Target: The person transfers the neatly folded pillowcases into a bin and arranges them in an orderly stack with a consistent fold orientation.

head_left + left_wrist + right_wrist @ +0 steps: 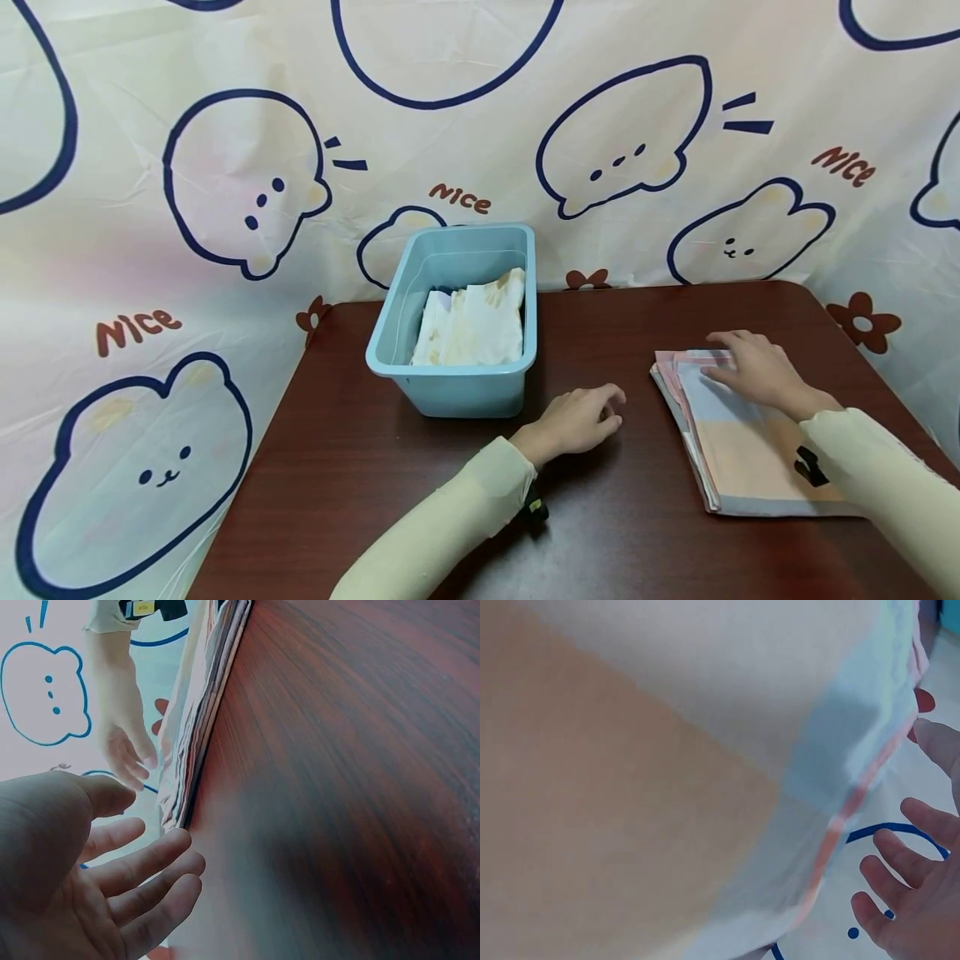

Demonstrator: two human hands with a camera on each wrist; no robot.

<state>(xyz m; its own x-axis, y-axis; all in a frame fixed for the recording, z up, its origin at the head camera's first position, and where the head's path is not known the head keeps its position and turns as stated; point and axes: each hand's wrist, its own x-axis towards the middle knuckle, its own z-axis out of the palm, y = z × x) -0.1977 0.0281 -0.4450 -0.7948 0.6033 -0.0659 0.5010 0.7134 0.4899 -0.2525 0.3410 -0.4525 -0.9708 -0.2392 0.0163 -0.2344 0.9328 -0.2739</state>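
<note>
While the right hand (757, 371) lies flat on the far end of the folded cloth stack (750, 450), its fingers straight and spread and pinching nothing, the left hand (577, 421) rests on the bare table (360, 467) between the stack and the blue bin (457, 321), fingers loosely curled and empty. The stack sits near the table's right edge, its long side running from the near edge toward the far edge; it is made of several flat layers in pale blue, peach and pink, and the left wrist view shows those layers edge-on, lying flush on the wood. The bin stands toward the far edge, left of the table's middle, with white folded cloths (472, 325) standing inside it, leaning against its right wall.

Judging from this, the step in hand looks like pressing or steadying the top layer of the stack, with the left hand apart from it and idle. A next move would likely call for getting fingers under the far edge of one layer only, since the layers lie tight together and could easily come up as a clump; the left hand is close enough to hold the rest down.
</note>
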